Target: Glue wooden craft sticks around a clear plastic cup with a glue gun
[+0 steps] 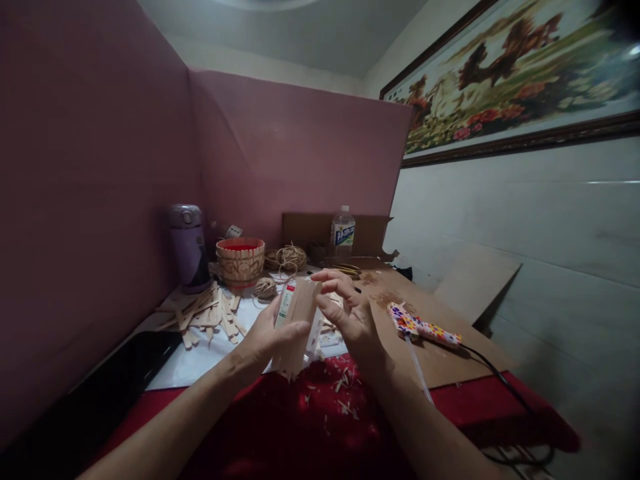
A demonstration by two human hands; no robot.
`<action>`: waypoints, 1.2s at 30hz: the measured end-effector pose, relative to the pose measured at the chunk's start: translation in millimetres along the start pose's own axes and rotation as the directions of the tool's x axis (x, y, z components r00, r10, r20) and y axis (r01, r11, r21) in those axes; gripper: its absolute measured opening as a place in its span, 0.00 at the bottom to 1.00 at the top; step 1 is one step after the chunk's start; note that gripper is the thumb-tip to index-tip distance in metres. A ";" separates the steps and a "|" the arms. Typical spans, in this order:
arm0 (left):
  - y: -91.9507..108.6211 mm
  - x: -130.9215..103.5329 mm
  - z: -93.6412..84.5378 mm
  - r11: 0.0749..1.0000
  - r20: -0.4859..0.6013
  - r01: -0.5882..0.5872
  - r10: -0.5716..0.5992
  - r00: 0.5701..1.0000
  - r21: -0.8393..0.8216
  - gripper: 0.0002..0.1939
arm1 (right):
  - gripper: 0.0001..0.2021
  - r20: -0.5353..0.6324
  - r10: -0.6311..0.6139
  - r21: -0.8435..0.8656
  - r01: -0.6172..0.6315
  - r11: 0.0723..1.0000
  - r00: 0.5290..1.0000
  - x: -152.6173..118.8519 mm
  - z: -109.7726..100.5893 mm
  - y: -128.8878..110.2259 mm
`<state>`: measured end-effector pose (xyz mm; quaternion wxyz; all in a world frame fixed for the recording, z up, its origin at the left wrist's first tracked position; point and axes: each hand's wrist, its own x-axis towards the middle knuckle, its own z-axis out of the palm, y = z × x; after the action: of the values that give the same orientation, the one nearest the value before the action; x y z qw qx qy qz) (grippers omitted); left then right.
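My left hand (273,333) is closed round a small carton (286,303) with flat wooden craft sticks (301,307) along one side, thumb pressed across the sticks. The carton is held tilted above the table's near edge, and a printed label with red and green shows at its upper left. My right hand (353,317) is at the carton's upper right corner, fingers curved and thumb apart from them. Its fingertips are close to the top edge; whether they touch it I cannot tell. Loose craft sticks (220,313) lie in a heap to the left.
A hot glue gun (423,328) with a cord lies on cardboard (380,333) at right. Behind stand a purple flask (189,250), a stick-covered pot (241,263), twine (291,257) and a plastic bottle (343,233). Wood splinters (345,393) litter the red cloth (250,427).
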<state>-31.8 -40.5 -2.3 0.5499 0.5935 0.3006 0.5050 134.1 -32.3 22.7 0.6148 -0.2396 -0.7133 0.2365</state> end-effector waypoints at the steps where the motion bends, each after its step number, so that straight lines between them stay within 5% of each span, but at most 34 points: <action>1: -0.2 -0.2 -0.1 1.000 0.014 0.001 -0.002 1.000 0.007 0.33 | 0.05 0.011 0.012 0.024 -0.012 1.000 1.000 0.3 -1.6 -0.6; 36: 4.5 -1.8 5.9 1.000 0.011 0.027 -0.027 1.000 0.001 0.35 | 0.13 0.147 0.148 0.119 -0.166 0.979 0.978 4.8 -2.0 2.4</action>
<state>-27.8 -45.2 2.2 0.5581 0.5922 0.3058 0.4943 135.7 -27.3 25.1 0.5579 -0.2376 -0.7158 0.3464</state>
